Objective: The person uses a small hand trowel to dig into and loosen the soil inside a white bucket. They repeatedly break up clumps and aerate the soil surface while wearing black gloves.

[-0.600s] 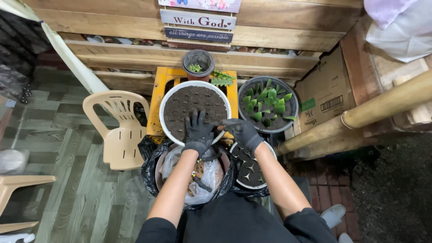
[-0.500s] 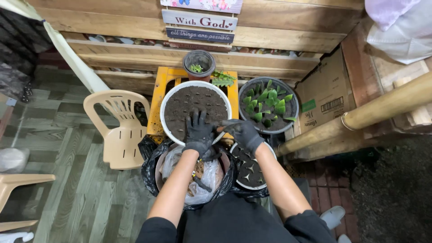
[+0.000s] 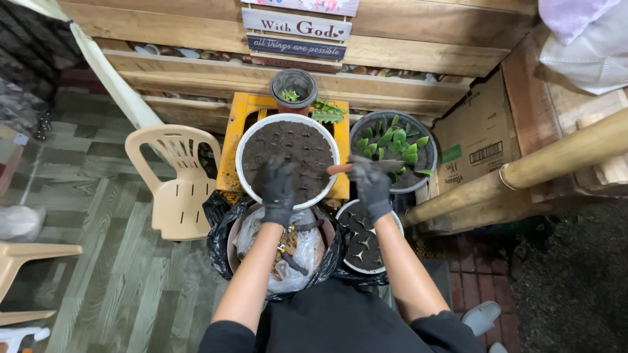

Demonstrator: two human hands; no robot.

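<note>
Centre frame: gloved left hand (image 3: pixel 280 189) rests spread on soil in white bowl (image 3: pixel 288 160), steadying it; right hand (image 3: pixel 371 186) grips reddish tool (image 3: pixel 340 168) between bowl & cuttings pot (image 3: pixel 392 150), prob. for poking holes.

Crowded pots (image 3: pixel 392 149) beside soil basin (image 3: pixel 288 159)

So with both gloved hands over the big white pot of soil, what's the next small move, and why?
Probably bring the right hand leftward over the white pot and press what it holds, a thin reddish stick-like piece, into a bare patch of soil. The left hand hovers at the pot's near rim, the soil shows rows of small cuttings, and the dark pot of green cuttings sits to the right.
</note>
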